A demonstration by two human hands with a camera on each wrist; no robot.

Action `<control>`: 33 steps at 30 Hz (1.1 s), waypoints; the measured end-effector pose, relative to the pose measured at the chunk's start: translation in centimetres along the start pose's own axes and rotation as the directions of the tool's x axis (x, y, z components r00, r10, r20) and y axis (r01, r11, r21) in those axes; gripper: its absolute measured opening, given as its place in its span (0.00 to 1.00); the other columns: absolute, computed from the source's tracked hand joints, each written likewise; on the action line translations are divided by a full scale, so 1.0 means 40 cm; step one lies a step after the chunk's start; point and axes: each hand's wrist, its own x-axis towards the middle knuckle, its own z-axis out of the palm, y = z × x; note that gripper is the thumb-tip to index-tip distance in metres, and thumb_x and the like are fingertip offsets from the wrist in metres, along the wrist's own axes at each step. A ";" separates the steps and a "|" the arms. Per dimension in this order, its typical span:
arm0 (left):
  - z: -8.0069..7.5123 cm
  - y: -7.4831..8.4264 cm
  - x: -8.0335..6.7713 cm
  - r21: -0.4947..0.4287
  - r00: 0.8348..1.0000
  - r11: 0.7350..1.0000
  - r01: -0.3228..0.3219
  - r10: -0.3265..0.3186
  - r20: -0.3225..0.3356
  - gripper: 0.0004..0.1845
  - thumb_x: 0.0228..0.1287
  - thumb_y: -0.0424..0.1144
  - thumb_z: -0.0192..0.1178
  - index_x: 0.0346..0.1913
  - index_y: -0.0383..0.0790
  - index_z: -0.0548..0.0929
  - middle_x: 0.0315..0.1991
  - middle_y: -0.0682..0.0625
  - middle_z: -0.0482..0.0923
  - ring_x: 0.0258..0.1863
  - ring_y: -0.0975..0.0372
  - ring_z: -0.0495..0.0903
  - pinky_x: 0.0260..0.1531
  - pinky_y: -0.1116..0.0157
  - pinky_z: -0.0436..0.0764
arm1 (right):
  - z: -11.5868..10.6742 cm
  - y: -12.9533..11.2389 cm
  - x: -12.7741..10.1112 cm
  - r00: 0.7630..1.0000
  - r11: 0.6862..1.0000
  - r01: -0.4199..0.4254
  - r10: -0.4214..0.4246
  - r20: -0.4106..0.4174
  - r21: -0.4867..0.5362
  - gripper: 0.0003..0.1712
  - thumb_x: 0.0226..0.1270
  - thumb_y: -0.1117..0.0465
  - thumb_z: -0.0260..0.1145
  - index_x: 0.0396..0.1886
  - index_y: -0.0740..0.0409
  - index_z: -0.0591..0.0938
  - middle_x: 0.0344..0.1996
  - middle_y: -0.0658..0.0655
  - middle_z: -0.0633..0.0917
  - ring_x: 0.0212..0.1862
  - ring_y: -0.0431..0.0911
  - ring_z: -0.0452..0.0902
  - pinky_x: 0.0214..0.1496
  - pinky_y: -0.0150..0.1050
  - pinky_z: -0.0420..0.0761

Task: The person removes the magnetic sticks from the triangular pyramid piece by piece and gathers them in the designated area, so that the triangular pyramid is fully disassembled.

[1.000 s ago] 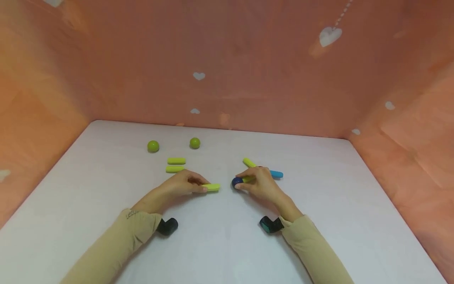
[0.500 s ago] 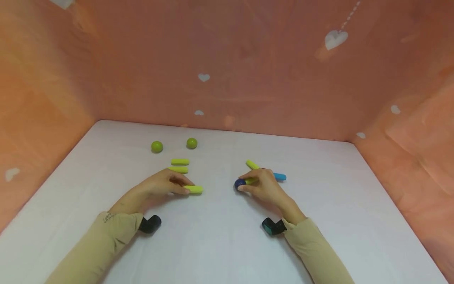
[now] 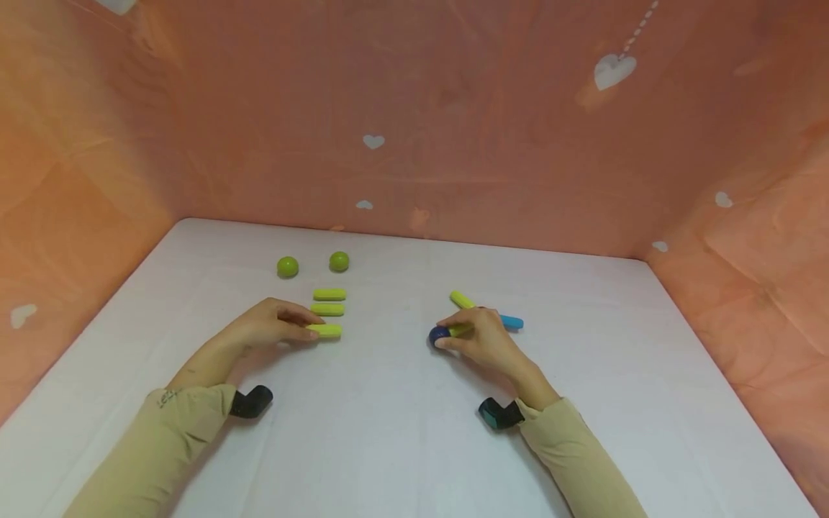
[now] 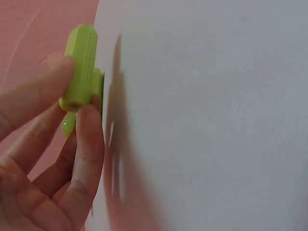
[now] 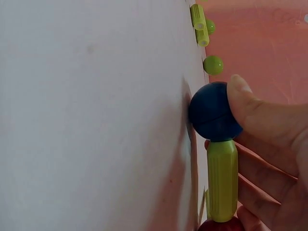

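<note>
My left hand (image 3: 262, 324) pinches a yellow-green ribbed rod (image 4: 82, 62) by its near end between thumb and fingers. Just beyond it, two matching rods, the far rod (image 3: 329, 294) and the nearer rod (image 3: 327, 309), lie parallel on the table. On the right, my right hand (image 3: 486, 342) grips a dark blue ball (image 5: 211, 110) with the thumb against its side. That ball is joined to a yellow-green rod (image 5: 222, 180), and a dark red ball (image 5: 221, 225) sits at the rod's other end. A blue rod (image 3: 512, 322) and another yellow-green rod (image 3: 460, 298) stick out behind this hand, their inner ends hidden.
Two green balls, one at left (image 3: 288, 267) and one at right (image 3: 339, 261), rest toward the back of the white table (image 3: 401, 446). Orange-pink cloth with pale hearts hangs behind and at both sides. Each wrist carries a black camera.
My left hand has carried its rod leftward to beside the two lying rods. The right-hand green ball has rolled a little left. My right hand keeps its grip, nearly still.
</note>
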 end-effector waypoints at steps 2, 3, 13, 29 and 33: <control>0.000 0.000 0.003 -0.009 0.999 0.999 0.031 -0.031 -0.019 0.21 0.56 0.39 0.68 0.51 0.30 0.82 0.44 0.44 0.84 0.38 0.66 0.75 0.39 0.69 0.77 | 0.000 0.001 0.000 1.000 1.000 0.002 -0.002 0.002 -0.004 0.17 0.52 0.58 0.76 0.42 0.59 0.88 0.37 0.54 0.89 0.44 0.51 0.80 0.50 0.46 0.73; 0.000 0.000 0.004 -0.012 0.999 0.999 0.047 -0.047 -0.027 0.21 0.56 0.39 0.68 0.51 0.30 0.82 0.43 0.44 0.84 0.37 0.67 0.75 0.38 0.69 0.77 | -0.001 0.001 0.000 1.000 1.000 0.003 -0.003 0.001 -0.005 0.17 0.52 0.58 0.76 0.42 0.60 0.88 0.37 0.54 0.89 0.44 0.51 0.80 0.50 0.46 0.73; -0.003 0.005 0.018 -0.004 0.987 0.994 0.112 -0.112 -0.118 0.21 0.55 0.38 0.69 0.50 0.29 0.82 0.39 0.46 0.83 0.39 0.62 0.75 0.38 0.69 0.74 | 0.003 0.003 0.002 1.000 1.000 0.000 0.000 0.006 0.013 0.18 0.52 0.57 0.76 0.42 0.58 0.88 0.37 0.53 0.89 0.44 0.50 0.78 0.50 0.45 0.70; 0.011 0.004 0.020 -0.039 0.989 0.996 0.081 -0.086 -0.123 0.21 0.56 0.33 0.65 0.53 0.31 0.80 0.53 0.34 0.78 0.55 0.46 0.72 0.56 0.52 0.69 | 0.006 -0.001 0.003 0.998 0.998 -0.062 0.062 0.005 0.007 0.18 0.52 0.57 0.76 0.43 0.58 0.88 0.37 0.54 0.89 0.45 0.50 0.77 0.49 0.44 0.72; 0.012 0.003 0.019 -0.032 0.987 0.995 0.094 -0.098 -0.128 0.21 0.56 0.34 0.66 0.53 0.31 0.81 0.52 0.35 0.78 0.52 0.49 0.74 0.49 0.58 0.73 | 0.008 -0.003 0.005 0.996 0.996 -0.091 0.091 0.014 0.003 0.18 0.52 0.56 0.76 0.43 0.57 0.88 0.37 0.53 0.89 0.46 0.50 0.76 0.52 0.46 0.69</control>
